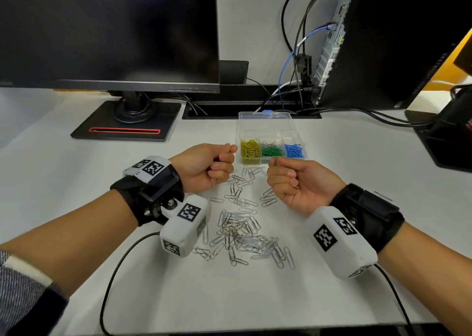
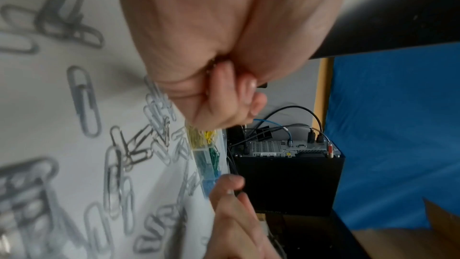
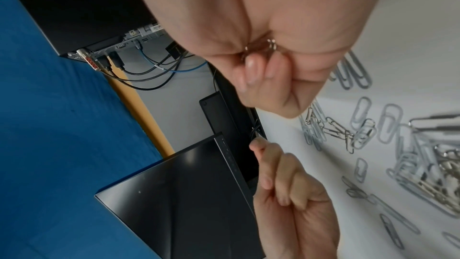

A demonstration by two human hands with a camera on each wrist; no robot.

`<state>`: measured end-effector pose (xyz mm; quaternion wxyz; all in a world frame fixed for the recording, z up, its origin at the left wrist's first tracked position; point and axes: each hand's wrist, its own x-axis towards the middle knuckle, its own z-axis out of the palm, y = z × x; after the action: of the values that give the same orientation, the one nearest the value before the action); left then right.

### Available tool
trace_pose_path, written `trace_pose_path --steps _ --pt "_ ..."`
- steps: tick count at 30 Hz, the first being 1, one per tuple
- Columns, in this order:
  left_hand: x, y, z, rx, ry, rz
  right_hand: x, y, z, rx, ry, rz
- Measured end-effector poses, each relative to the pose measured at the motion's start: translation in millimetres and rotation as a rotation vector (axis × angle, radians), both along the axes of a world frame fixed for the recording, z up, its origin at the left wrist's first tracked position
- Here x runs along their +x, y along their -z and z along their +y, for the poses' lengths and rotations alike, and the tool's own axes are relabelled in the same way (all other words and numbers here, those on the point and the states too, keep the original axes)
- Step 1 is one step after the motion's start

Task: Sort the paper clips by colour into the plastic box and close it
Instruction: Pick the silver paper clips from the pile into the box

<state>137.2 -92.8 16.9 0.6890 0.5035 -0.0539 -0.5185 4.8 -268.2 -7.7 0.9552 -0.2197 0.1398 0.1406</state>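
Note:
A clear plastic box (image 1: 265, 121) stands open at the desk's middle back, its lid lying behind it. Its front compartments hold yellow clips (image 1: 250, 150), green clips (image 1: 272, 151) and blue clips (image 1: 294, 150). Silver paper clips (image 1: 242, 231) lie scattered and heaped on the white desk in front of the box. My left hand (image 1: 212, 167) is a fist just left of the box, with bits of metal showing in its palm fold (image 2: 214, 64). My right hand (image 1: 293, 180) is curled palm-up in front of the box, gripping silver clips (image 3: 271, 45).
A dark monitor (image 1: 109, 29) on a black stand base (image 1: 127, 123) fills the back left. A black PC tower (image 1: 383, 42) with several cables (image 1: 288, 54) stands at the back right, and a black object (image 1: 449, 136) at the right edge. A black cord (image 1: 115, 272) loops near the front edge.

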Motion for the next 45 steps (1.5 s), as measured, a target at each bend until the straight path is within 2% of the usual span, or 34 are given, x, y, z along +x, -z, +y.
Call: trace_pose_path --steps 2,4,5,7,9,11,13,17,18,20,24,26,27,29,31,38,39,40,41,44,45 --pt "3 -1 1 0.107 0.041 -0.154 -1 0 -3 0.011 -0.012 -0.013" --pt "5 -3 1 0.273 0.119 -0.397 -1 0 -6 0.012 -0.036 -0.011" --pt "6 -4 1 0.37 0.175 -0.588 0 0 -8 -0.003 -0.04 -0.003" --pt "4 -6 2 0.518 0.342 -1.095 -1 -4 -8 -0.088 -0.054 0.035" --pt "1 -7 1 0.594 0.538 -1.467 -1 -12 -6 -0.288 -0.044 0.108" --pt "0 -7 0 0.668 0.635 -1.641 -2 -16 -6 -0.459 -0.042 0.177" --pt "0 -7 -1 0.704 0.67 -1.754 -2 -19 -5 -0.545 -0.052 0.22" --pt "0 -7 -2 0.717 0.636 -1.88 -4 -20 -6 -0.528 -0.058 0.236" --pt "1 -6 -1 0.687 0.605 -1.836 -4 -19 -7 -0.483 -0.044 0.234" --pt "4 -3 -2 0.565 0.499 -1.585 -5 -19 -9 -0.344 -0.003 0.223" --pt "9 2 -2 0.323 0.182 -0.668 -6 -20 -11 -0.126 0.112 0.227" --pt "9 -1 0 0.223 0.111 -0.314 -5 -20 -12 -0.059 0.165 0.265" --pt "9 -3 1 0.178 0.097 -0.198 -5 -21 -12 -0.043 0.184 0.284" --pt "10 -6 2 0.133 0.084 -0.072 -4 -21 -14 -0.042 0.215 0.308" --pt "11 -7 2 0.138 0.086 -0.027 -6 -20 -15 -0.077 0.205 0.315" --pt "19 -6 0 0.268 0.095 -0.041 -10 -23 -22 -0.223 0.08 0.312" --pt "19 -7 -2 0.308 0.099 -0.085 -10 -25 -21 -0.265 0.059 0.31" --pt "18 -7 -4 0.367 0.116 -0.217 -10 -26 -20 -0.327 0.041 0.305" --pt "15 -8 -6 0.454 0.16 -0.468 -11 -28 -18 -0.411 0.027 0.296" --pt "8 -11 -6 0.67 0.445 -1.485 -13 -32 -12 -0.661 -0.028 0.271" --pt "6 -12 -6 0.682 0.557 -1.704 -14 -33 -11 -0.723 -0.05 0.269"
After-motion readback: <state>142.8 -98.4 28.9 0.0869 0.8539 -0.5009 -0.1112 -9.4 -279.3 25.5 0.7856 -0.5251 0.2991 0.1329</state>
